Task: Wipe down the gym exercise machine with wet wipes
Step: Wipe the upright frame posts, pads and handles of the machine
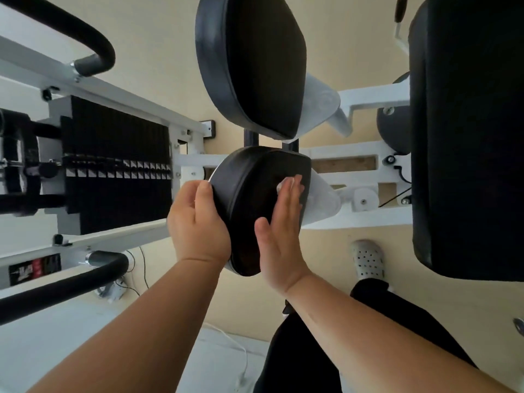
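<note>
The right hand lies with straight fingers flat on a wet wipe, pressing it to the black face of the nearer pad so it rubs over the vinyl. The left hand curls round the pad's far edge, probably bracing it. A second pad sits beyond, the weight stack to the left.

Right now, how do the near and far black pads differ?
The left hand grips the near pad at its edge and the right hand presses a wipe on it; the far pad is untouched. The near pad sits lower in view than the far pad. Both are black and rounded.
</note>
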Motion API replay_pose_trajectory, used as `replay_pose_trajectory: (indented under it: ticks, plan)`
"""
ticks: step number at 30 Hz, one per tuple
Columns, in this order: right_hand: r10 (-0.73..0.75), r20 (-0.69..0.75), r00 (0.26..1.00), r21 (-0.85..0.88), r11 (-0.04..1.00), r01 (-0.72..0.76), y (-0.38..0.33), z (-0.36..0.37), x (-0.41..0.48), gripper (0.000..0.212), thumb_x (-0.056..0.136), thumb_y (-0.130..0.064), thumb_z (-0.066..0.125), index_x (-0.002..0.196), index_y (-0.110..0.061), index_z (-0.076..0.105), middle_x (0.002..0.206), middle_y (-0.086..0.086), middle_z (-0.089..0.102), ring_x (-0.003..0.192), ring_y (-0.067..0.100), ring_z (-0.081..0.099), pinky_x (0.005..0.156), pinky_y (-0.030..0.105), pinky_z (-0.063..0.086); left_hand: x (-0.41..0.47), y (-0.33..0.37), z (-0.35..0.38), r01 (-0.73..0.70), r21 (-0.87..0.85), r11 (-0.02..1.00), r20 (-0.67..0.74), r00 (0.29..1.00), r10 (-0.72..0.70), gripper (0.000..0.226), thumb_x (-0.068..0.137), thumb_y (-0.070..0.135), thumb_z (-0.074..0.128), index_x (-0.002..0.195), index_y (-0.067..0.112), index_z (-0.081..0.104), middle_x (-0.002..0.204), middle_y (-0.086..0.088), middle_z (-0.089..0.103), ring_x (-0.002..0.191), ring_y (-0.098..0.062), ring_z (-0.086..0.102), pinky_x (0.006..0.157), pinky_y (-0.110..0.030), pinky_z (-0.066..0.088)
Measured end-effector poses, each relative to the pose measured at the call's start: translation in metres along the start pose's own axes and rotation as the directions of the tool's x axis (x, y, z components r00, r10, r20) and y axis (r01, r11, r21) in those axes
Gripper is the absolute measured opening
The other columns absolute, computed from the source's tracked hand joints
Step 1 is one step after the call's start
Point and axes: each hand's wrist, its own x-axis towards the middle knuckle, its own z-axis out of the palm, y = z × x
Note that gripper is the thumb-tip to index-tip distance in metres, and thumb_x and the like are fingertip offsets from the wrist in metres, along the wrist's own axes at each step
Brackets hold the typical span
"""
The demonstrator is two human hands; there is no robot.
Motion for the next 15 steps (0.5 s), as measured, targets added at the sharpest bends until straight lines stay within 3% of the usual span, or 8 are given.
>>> replay_pose_trajectory:
  ticks: [4, 8, 11, 15]
  plan:
    - [-0.12, -0.082, 0.989, -0.049, 0.992, 0.116, -0.02, 0.002, 0.028, 0.11, 0.087, -0.088, 0.004, 0.163, -0.009, -0.004, 0.171, 0.004, -0.017, 0.157, 0.019, -0.02, 0.127, 0.053, -0.008, -0.006, -0.005, 0.0, 0.003, 0.001, 1.0, 0.0, 1.0, -0.003, 0.035, 0.095, 0.032, 0.039, 0.071, 0.01, 0.051, 0.063, 0.003, 0.044, 0.062, -0.011, 0.04, 0.059, -0.033, 0.034]
    - [-0.306, 0.074, 0.949, -0.101, 0.945, 0.313, -0.01, 0.0, -0.016, 0.112, 0.088, -0.085, 0.006, 0.162, -0.001, 0.0, 0.172, 0.009, -0.012, 0.159, 0.029, -0.014, 0.127, 0.054, -0.006, -0.004, -0.007, -0.003, -0.024, 0.022, 0.999, 0.004, 1.0, 0.024, 0.034, 0.095, 0.032, 0.038, 0.069, 0.013, 0.049, 0.062, 0.004, 0.043, 0.061, -0.012, 0.04, 0.057, -0.029, 0.033]
    - [-0.197, 0.138, 0.971, -0.182, 0.958, 0.221, 0.039, -0.006, -0.046, 0.107, 0.092, -0.084, 0.009, 0.162, -0.004, -0.002, 0.172, 0.006, -0.013, 0.159, 0.029, -0.012, 0.127, 0.059, -0.001, -0.001, -0.008, -0.001, -0.064, 0.022, 0.998, 0.024, 0.998, 0.063, 0.035, 0.097, 0.03, 0.039, 0.071, 0.009, 0.049, 0.064, 0.0, 0.042, 0.062, -0.011, 0.038, 0.055, -0.023, 0.03]
    - [0.025, 0.025, 0.999, -0.118, 0.993, -0.022, 0.052, -0.009, 0.001, 0.095, 0.095, -0.079, 0.012, 0.161, -0.015, -0.01, 0.171, 0.002, -0.02, 0.158, 0.017, -0.019, 0.127, 0.056, -0.001, -0.001, -0.008, -0.001, -0.073, 0.018, 0.997, 0.022, 0.997, 0.072, 0.035, 0.098, 0.028, 0.039, 0.069, 0.012, 0.049, 0.063, 0.002, 0.041, 0.06, -0.007, 0.037, 0.053, -0.021, 0.028]
